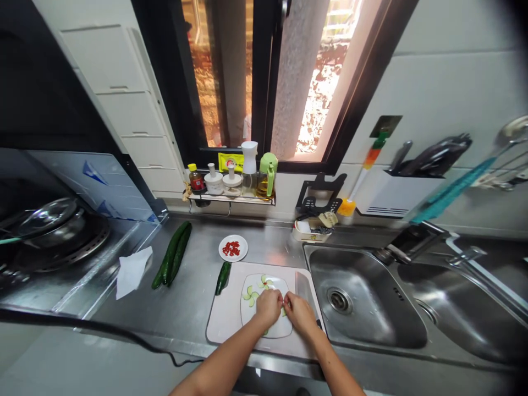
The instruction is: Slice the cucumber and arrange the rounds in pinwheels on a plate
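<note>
A squarish white plate (249,316) lies on a pale cutting board (223,322), with thin cucumber slices (251,296) fanned on it in flower-like groups. One group near the plate's top has a red bit at its centre. Over the plate's right side, my left hand (269,307) and my right hand (299,312) meet with fingers pinched; what they hold, if anything, is too small to make out. Beside the board's upper left corner rests a cut cucumber piece (223,278). Behind it, a small white dish (244,242) holds red pieces (231,248). A knife (305,289) lies along the board's right side.
Whole cucumbers (175,254) and a white paper (132,269) lie to the left, near a stove with a lidded pot (53,223). A double sink (367,297) with a faucet is on the right. Behind stands a condiment rack (231,198). A black cable (136,338) crosses the lower left.
</note>
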`<action>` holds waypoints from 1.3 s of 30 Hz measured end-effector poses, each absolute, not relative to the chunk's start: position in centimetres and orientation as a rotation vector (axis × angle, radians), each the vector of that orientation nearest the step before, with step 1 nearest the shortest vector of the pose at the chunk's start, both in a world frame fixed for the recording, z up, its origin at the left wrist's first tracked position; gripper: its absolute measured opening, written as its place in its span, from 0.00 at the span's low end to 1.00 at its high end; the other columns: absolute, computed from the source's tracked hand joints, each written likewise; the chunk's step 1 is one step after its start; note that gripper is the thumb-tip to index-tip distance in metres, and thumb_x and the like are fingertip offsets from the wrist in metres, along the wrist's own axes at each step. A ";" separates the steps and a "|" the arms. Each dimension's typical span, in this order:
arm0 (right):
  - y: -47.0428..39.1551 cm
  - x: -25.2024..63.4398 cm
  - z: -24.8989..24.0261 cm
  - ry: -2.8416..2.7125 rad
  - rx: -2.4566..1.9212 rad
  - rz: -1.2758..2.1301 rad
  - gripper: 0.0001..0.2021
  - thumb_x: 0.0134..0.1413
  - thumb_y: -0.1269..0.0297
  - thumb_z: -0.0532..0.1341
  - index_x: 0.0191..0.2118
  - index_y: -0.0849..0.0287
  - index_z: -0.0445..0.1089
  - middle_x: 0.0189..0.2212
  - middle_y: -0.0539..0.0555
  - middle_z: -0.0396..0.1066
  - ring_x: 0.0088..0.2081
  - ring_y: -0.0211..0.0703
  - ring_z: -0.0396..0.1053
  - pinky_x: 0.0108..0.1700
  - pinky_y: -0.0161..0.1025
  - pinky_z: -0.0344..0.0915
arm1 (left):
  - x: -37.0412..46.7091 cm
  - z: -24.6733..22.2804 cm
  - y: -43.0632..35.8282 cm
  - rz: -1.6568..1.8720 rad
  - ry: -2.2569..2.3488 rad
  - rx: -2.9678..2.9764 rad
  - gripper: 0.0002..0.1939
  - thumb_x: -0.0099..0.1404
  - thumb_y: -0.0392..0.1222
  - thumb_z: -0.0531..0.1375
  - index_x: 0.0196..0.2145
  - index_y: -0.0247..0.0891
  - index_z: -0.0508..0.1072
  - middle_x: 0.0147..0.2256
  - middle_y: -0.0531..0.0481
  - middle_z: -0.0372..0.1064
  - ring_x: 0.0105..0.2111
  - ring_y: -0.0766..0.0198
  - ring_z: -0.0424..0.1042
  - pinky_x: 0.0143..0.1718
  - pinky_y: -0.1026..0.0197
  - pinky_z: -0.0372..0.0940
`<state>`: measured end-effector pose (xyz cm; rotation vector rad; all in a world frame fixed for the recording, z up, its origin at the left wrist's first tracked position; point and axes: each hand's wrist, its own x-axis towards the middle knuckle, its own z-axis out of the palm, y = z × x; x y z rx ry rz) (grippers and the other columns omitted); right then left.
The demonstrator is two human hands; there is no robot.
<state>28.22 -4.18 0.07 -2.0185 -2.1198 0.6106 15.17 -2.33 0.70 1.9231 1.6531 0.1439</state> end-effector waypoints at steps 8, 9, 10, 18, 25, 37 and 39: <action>-4.1 28.2 0.2 -2.120 -1.995 0.605 0.06 0.55 0.69 0.52 0.33 0.57 0.66 0.28 0.53 0.71 0.32 0.42 0.68 0.31 0.34 0.50 | 15.2 1.0 -2.3 0.125 1.643 1.913 0.09 0.63 0.40 0.54 0.37 0.44 0.74 0.41 0.48 0.72 0.44 0.59 0.68 0.41 0.61 0.59; -4.1 28.1 0.3 -2.117 -2.004 0.607 0.07 0.55 0.69 0.51 0.34 0.58 0.66 0.28 0.53 0.71 0.32 0.42 0.68 0.31 0.34 0.50 | 15.1 1.0 -2.3 0.121 1.645 1.912 0.09 0.63 0.40 0.54 0.38 0.44 0.74 0.41 0.48 0.72 0.45 0.59 0.68 0.41 0.61 0.59; -4.1 28.0 0.4 -2.115 -2.014 0.610 0.07 0.55 0.69 0.51 0.34 0.58 0.66 0.29 0.53 0.71 0.32 0.42 0.68 0.31 0.34 0.50 | 15.2 1.0 -2.3 0.117 1.649 1.910 0.09 0.63 0.40 0.54 0.38 0.44 0.74 0.41 0.48 0.72 0.45 0.59 0.68 0.42 0.61 0.59; -4.0 27.7 0.1 -2.118 -2.071 0.645 0.07 0.56 0.69 0.51 0.35 0.57 0.66 0.30 0.53 0.72 0.33 0.40 0.67 0.30 0.33 0.48 | 15.1 1.4 -2.3 0.088 1.654 1.928 0.11 0.64 0.38 0.53 0.38 0.42 0.75 0.42 0.48 0.71 0.45 0.59 0.67 0.42 0.61 0.59; -4.2 27.8 0.3 -1.975 -2.024 0.645 0.10 0.56 0.63 0.50 0.35 0.56 0.67 0.30 0.53 0.72 0.32 0.41 0.68 0.30 0.33 0.50 | 15.0 1.5 -2.6 0.147 1.665 1.923 0.13 0.64 0.39 0.51 0.39 0.40 0.76 0.41 0.45 0.72 0.44 0.58 0.68 0.43 0.60 0.59; -5.3 28.1 1.3 -1.685 -1.830 0.699 0.17 0.54 0.52 0.48 0.35 0.57 0.68 0.21 0.51 0.68 0.25 0.43 0.66 0.28 0.35 0.55 | 10.0 2.1 3.6 0.777 1.750 1.533 0.10 0.60 0.40 0.57 0.37 0.41 0.76 0.32 0.51 0.75 0.32 0.66 0.71 0.33 0.67 0.59; -5.5 28.1 1.4 -1.658 -1.802 0.715 0.17 0.54 0.51 0.49 0.34 0.57 0.69 0.20 0.50 0.67 0.24 0.42 0.65 0.28 0.35 0.55 | 7.7 2.1 5.8 0.877 1.819 1.466 0.09 0.60 0.40 0.57 0.37 0.40 0.76 0.33 0.50 0.75 0.33 0.65 0.72 0.34 0.67 0.59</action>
